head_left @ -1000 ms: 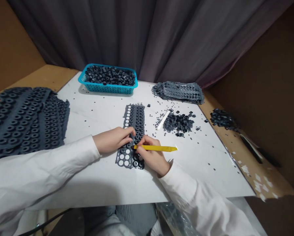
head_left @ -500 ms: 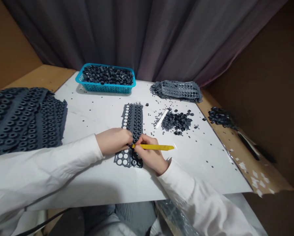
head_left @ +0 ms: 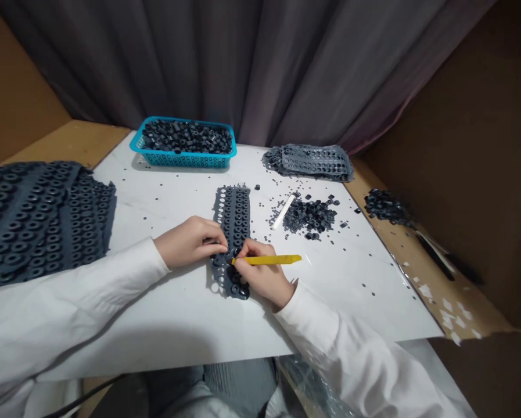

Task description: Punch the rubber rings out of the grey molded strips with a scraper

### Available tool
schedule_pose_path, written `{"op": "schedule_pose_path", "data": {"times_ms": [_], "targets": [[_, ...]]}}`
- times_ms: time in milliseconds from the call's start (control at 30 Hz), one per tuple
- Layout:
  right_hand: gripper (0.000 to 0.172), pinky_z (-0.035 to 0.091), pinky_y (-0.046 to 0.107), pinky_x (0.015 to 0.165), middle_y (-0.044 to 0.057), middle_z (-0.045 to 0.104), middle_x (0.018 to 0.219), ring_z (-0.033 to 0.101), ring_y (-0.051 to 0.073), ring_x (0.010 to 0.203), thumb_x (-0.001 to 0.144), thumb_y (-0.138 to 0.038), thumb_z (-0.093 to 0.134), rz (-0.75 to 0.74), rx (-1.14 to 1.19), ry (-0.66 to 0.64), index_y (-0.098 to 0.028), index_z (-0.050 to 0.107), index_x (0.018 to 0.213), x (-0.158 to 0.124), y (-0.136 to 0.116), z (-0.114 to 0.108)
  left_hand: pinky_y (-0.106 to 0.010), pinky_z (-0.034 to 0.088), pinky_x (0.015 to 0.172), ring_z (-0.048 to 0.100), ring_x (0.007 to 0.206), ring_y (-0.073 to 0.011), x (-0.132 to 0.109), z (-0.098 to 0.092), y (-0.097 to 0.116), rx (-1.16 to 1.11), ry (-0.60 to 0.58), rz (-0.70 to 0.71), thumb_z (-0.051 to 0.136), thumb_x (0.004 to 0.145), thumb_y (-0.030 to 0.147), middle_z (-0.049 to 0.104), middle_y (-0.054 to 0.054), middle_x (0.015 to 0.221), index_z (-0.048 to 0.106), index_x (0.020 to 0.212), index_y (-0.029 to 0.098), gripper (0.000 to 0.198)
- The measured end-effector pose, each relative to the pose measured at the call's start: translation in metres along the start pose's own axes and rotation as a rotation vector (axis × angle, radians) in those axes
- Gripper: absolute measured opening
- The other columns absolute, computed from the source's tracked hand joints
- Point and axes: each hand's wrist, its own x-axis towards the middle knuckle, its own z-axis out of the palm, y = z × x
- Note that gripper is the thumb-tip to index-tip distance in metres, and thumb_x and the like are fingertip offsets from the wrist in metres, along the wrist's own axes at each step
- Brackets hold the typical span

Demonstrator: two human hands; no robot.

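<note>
Right hand (head_left: 263, 273) — yellow spatula (head_left: 271, 260), seemingly

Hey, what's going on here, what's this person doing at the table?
A person is working at a white board with both bare hands. The left hand has its fingers on a dark rubber sheet of moulded rings, while the right hand holds a yellow flat tool with its tip at the sheet. A turquoise plastic basket of loose dark rubber rings sits beyond, and a stack of similar sheets lies to the left.
</note>
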Motion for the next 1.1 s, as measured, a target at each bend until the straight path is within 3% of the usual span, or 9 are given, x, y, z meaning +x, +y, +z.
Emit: {"op": "schedule_pose_path", "data": {"times_ms": [100,200,433,533,700,867,1000,1100], "targets": [[0.011,0.031,0.020,0.047,-0.004,0.049,0.052,0.042,0.009,0.049,0.067,-0.016,0.052,-0.001,0.003,0.014,-0.019,0.046,0.059,-0.001,0.001,0.001,-0.022,0.033,0.055,0.045,0.056,-0.0106,0.000,-0.008,-0.003,-0.090,0.117,-0.167,0.059,0.078,0.034,0.053,0.002,0.059,0.066,0.074,0.015,0.021],[0.009,0.032,0.020,0.047,-0.004,0.050,0.054,0.043,0.010,0.050,0.067,-0.015,0.052,0.012,0.032,0.003,-0.019,0.048,0.060,-0.002,0.001,0.001,-0.021,0.030,0.051,0.040,0.053,-0.0091,-0.001,-0.010,-0.009,-0.309,0.135,-0.311,0.062,0.075,0.037,0.048,0.003,0.057,0.063,0.072,0.014,0.023],[0.005,0.040,0.023,0.054,-0.002,0.057,0.061,0.053,0.012,0.058,0.070,-0.015,0.054,0.006,0.207,0.044,-0.018,0.054,0.067,0.007,-0.015,-0.014,-0.017,0.023,0.044,0.031,0.047,-0.0052,-0.003,0.006,-0.007,-1.252,0.163,-0.507,0.071,0.069,0.035,0.038,0.005,0.054,0.049,0.065,0.013,0.031],[0.005,0.043,0.025,0.058,-0.002,0.058,0.060,0.056,0.013,0.060,0.072,-0.017,0.056,-0.052,0.248,0.112,-0.018,0.053,0.067,0.018,-0.022,-0.020,-0.015,0.025,0.044,0.034,0.048,-0.0044,-0.003,0.010,-0.003,-1.467,0.162,-0.528,0.072,0.070,0.027,0.044,0.002,0.058,0.048,0.067,0.013,0.028],[0.007,0.047,0.026,0.063,0.002,0.065,0.078,0.062,0.015,0.070,0.080,-0.026,0.057,-0.130,0.344,0.188,-0.020,0.056,0.083,0.027,-0.021,-0.015,-0.014,0.027,0.044,0.037,0.050,-0.0036,-0.003,0.014,0.000,-1.548,0.184,-0.545,0.069,0.074,0.023,0.049,0.000,0.064,0.054,0.073,0.010,0.020],[0.022,0.049,0.030,0.071,0.007,0.067,0.104,0.064,0.017,0.084,0.091,-0.033,0.043,-0.184,0.344,0.112,-0.021,0.057,0.103,0.020,-0.018,-0.008,-0.013,0.029,0.044,0.037,0.050,-0.0027,-0.002,0.020,0.004,-1.562,0.201,-0.534,0.068,0.075,0.022,0.054,-0.004,0.070,0.059,0.078,0.008,0.017],[0.026,0.047,0.033,0.079,0.007,0.068,0.105,0.062,0.018,0.094,0.092,-0.034,0.041,-0.198,0.383,0.104,-0.021,0.057,0.108,0.017,-0.016,-0.006,-0.013,0.032,0.045,0.039,0.050,-0.0028,-0.001,0.020,0.007,-1.572,0.195,-0.495,0.062,0.077,0.016,0.058,-0.006,0.074,0.060,0.081,0.008,0.010],[0.030,0.047,0.031,0.077,0.005,0.069,0.092,0.062,0.017,0.086,0.090,-0.031,0.042,-0.112,0.418,0.126,-0.021,0.057,0.115,0.017,-0.010,-0.006,-0.015,0.037,0.044,0.043,0.050,-0.0055,-0.001,0.018,0.003,-1.630,0.202,-0.516,0.055,0.073,0.009,0.059,-0.007,0.075,0.058,0.079,0.009,0.008]]}}
